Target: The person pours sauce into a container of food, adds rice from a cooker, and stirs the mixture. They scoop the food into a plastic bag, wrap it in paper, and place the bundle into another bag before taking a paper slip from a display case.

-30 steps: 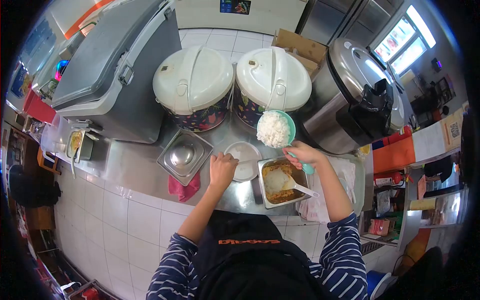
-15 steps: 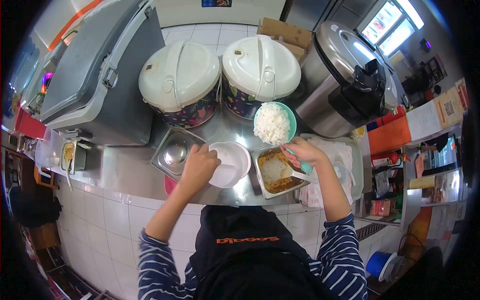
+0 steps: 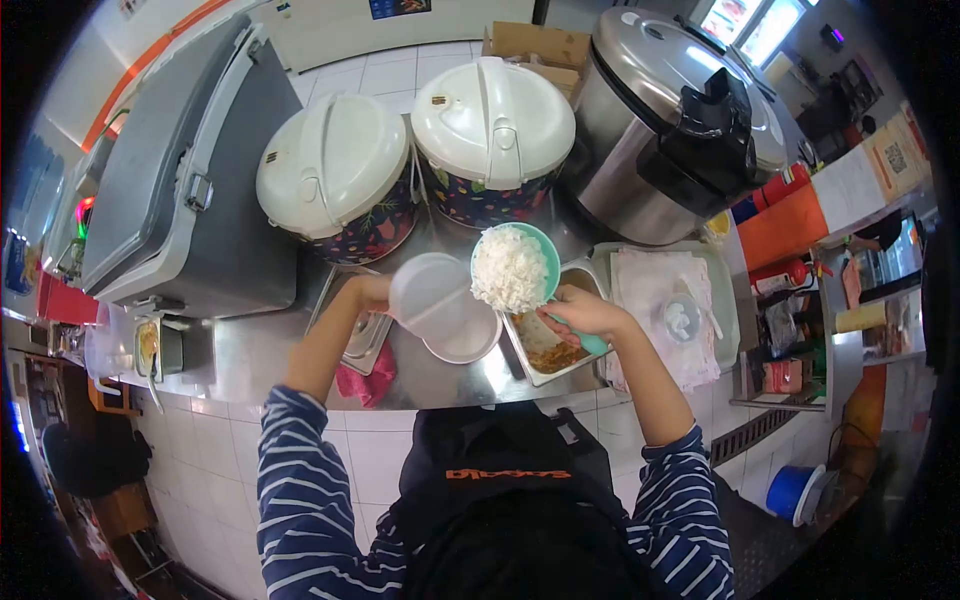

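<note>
My left hand (image 3: 374,294) grips the rim of a white plastic bowl (image 3: 425,285), holding it tilted above the counter. Under it a second white bowl (image 3: 468,345) rests on the steel surface, partly covered from sight. My right hand (image 3: 587,313) is closed round the handle of a turquoise scoop (image 3: 551,262). White rice (image 3: 508,268) is heaped in the scoop, close to the lifted bowl's right edge. Below my right hand stands a metal pan (image 3: 543,381) of orange-brown food, partly hidden by the hand and scoop.
Two lidded patterned pots (image 3: 495,125) and a large steel cooker (image 3: 670,130) line the back. A grey cooler box (image 3: 220,240) stands left. At right, a tray (image 3: 725,320) carries cloths (image 3: 640,285). A pink cloth (image 3: 370,382) hangs at the counter's front edge.
My left hand has lifted one bowl up and left from the other and tilted it. The scoop of rice has moved left and slightly down, towards that bowl. The camera view has shifted slightly.
</note>
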A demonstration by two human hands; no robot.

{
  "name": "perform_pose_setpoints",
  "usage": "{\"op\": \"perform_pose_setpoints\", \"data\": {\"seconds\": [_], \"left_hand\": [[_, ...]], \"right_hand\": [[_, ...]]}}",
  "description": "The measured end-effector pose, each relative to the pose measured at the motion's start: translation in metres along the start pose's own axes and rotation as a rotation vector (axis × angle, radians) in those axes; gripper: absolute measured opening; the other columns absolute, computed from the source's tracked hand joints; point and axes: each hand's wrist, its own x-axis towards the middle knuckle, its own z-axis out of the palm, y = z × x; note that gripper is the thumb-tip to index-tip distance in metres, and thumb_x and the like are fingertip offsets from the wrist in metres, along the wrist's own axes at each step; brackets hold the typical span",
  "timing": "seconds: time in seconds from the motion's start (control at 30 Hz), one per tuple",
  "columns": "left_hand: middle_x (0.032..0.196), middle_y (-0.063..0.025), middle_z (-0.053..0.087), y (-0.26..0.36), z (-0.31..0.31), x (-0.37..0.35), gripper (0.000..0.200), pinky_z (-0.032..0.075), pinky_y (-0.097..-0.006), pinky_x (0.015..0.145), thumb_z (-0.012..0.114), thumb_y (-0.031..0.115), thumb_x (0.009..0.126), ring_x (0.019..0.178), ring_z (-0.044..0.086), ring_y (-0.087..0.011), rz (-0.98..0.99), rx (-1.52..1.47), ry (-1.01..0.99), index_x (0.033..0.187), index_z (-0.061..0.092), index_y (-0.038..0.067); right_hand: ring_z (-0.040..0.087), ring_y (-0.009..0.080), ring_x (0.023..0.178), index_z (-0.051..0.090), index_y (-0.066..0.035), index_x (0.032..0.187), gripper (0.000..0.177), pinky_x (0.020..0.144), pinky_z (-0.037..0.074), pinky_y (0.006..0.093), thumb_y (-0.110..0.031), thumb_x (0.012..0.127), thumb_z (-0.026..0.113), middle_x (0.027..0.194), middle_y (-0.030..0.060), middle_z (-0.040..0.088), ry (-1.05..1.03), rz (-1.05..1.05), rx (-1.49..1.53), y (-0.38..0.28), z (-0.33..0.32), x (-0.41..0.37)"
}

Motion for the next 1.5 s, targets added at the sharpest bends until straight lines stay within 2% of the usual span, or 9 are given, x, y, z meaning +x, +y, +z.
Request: {"op": "perform_pose_setpoints", "data": {"seconds": [0.2, 0.4, 0.5, 0.67, 0.8, 1.03, 1.23, 1.33, 1.5], "left_hand": [[0.12, -0.0134, 0.05, -0.058, 0.014, -0.023, 0.042, 0.046, -0.0383, 0.085, 0.05, 0.027, 0.086, 0.105, 0.053, -0.0225, 0.186, -0.42, 0.119, 0.12, 0.047, 0.003], [0.116, -0.0113, 0.053, -0.095, 0.052, -0.042, 0.042, 0.045, -0.0374, 0.087, 0.054, 0.026, 0.084, 0.102, 0.054, -0.0225, 0.388, -0.651, 0.256, 0.119, 0.048, 0.004], [0.1, -0.0095, 0.06, -0.1, 0.073, -0.064, 0.039, 0.05, -0.0327, 0.073, 0.058, 0.017, 0.081, 0.087, 0.059, -0.0189, 0.487, -0.762, 0.35, 0.115, 0.049, 0.002], [0.065, 0.0009, 0.056, -0.089, 0.114, -0.074, 0.014, 0.04, -0.0239, 0.047, 0.06, 0.004, 0.071, 0.048, 0.047, -0.0076, 0.694, 0.312, 1.155, 0.085, 0.061, 0.003], [0.063, -0.0017, 0.053, -0.056, 0.146, -0.091, 0.01, 0.042, -0.0277, 0.05, 0.064, 0.005, 0.062, 0.053, 0.049, -0.0163, 0.774, 1.086, 1.654, 0.071, 0.064, 0.009], [0.065, -0.0003, 0.054, -0.063, 0.141, -0.092, 0.011, 0.043, -0.0294, 0.052, 0.065, 0.005, 0.06, 0.061, 0.051, -0.0186, 0.688, 1.068, 1.693, 0.07, 0.064, 0.01], [0.065, -0.0004, 0.054, -0.072, 0.137, -0.107, 0.012, 0.042, -0.0298, 0.053, 0.065, 0.004, 0.061, 0.061, 0.051, -0.0184, 0.677, 1.007, 1.764, 0.071, 0.063, 0.01], [0.065, -0.002, 0.056, -0.071, 0.139, -0.109, 0.008, 0.043, -0.0306, 0.055, 0.064, 0.004, 0.062, 0.061, 0.052, -0.0192, 0.625, 0.96, 1.767, 0.07, 0.063, 0.007], [0.066, -0.0015, 0.055, -0.051, 0.142, -0.09, 0.009, 0.043, -0.031, 0.055, 0.064, 0.005, 0.062, 0.062, 0.051, -0.0205, 0.709, 1.039, 1.706, 0.07, 0.063, 0.008]], "right_hand": [[0.038, 0.0098, 0.037, 0.044, -0.003, 0.085, 0.021, 0.034, 0.034, 0.0254, -0.023, 0.088, 0.045, 0.054, 0.0008, 0.039, -0.055, 0.05, -0.04, -0.001, -0.01, 0.008], [0.055, 0.0204, 0.046, 0.05, 0.003, 0.088, 0.028, 0.043, 0.043, 0.0346, -0.025, 0.085, 0.049, 0.062, 0.0135, 0.055, 0.107, 0.135, -0.757, -0.027, -0.003, 0.032], [0.06, 0.0266, 0.06, 0.051, 0.003, 0.092, 0.027, 0.053, 0.047, 0.0392, -0.023, 0.084, 0.049, 0.067, 0.0207, 0.058, 0.4, -0.119, -1.16, -0.016, 0.018, 0.042], [0.059, 0.0328, 0.067, 0.035, -0.004, 0.128, 0.05, 0.06, 0.048, 0.0415, -0.005, 0.079, 0.042, 0.086, 0.0194, 0.054, 0.668, -0.324, -1.375, 0.031, 0.09, 0.066], [0.059, 0.0305, 0.064, 0.033, -0.008, 0.131, 0.055, 0.057, 0.048, 0.0394, -0.006, 0.077, 0.044, 0.085, 0.0176, 0.053, 0.626, -0.262, -1.386, -0.011, 0.097, 0.045], [0.061, 0.0195, 0.067, 0.048, -0.007, 0.12, 0.043, 0.051, 0.048, 0.0351, -0.01, 0.077, 0.047, 0.085, 0.0138, 0.058, 0.513, -0.126, -1.681, -0.019, 0.125, 0.067], [0.061, 0.0209, 0.059, 0.052, -0.002, 0.112, 0.035, 0.046, 0.045, 0.0328, -0.011, 0.079, 0.046, 0.063, 0.0074, 0.06, 0.523, -0.332, -1.617, -0.085, 0.107, 0.037], [0.062, 0.0189, 0.064, 0.061, -0.003, 0.092, 0.022, 0.049, 0.047, 0.0337, -0.014, 0.077, 0.05, 0.07, 0.0029, 0.063, 0.333, -0.142, -1.815, -0.028, 0.115, 0.079], [0.062, 0.0249, 0.066, 0.062, -0.004, 0.097, 0.025, 0.054, 0.047, 0.0397, -0.014, 0.077, 0.049, 0.07, 0.0115, 0.062, 0.477, -0.208, -1.515, -0.077, 0.08, 0.012]]}}
